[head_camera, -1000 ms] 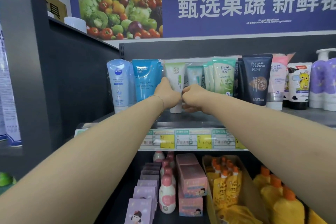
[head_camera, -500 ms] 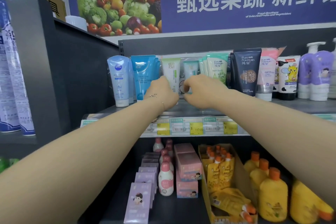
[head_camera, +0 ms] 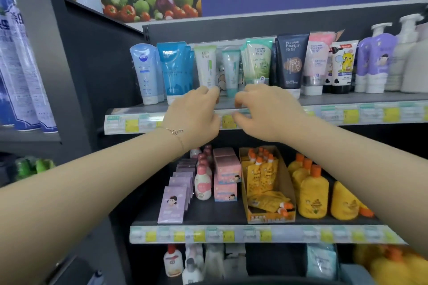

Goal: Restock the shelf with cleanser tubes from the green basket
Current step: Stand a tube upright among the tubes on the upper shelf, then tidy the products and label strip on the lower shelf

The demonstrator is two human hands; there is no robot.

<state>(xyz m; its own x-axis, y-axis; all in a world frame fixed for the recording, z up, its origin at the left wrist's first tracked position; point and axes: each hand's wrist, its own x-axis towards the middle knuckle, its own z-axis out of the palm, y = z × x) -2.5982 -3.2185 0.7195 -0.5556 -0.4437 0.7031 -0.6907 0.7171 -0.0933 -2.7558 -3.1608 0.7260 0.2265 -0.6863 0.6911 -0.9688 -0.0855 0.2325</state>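
Just beyond the fingertips (head_camera: pixel 213 93) of my left hand (head_camera: pixel 194 118), a white cleanser tube (head_camera: pixel 206 65) stands upright on the shelf (head_camera: pixel 335 99), with a smaller teal tube (head_camera: pixel 231 69) beside it, ahead of my right hand (head_camera: pixel 264 111). Both hands are loosely curled and grip nothing. I judge this placement done. No green basket shows, so I cannot tell what stock is left.

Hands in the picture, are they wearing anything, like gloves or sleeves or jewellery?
No gloves and no sleeves show. The left hand and the right hand are bare, and so are the left arm and the right arm, right to the picture's edge. A thin gold-coloured chain bracelet with a small charm sits on the left wrist. Nothing shows on the right wrist.
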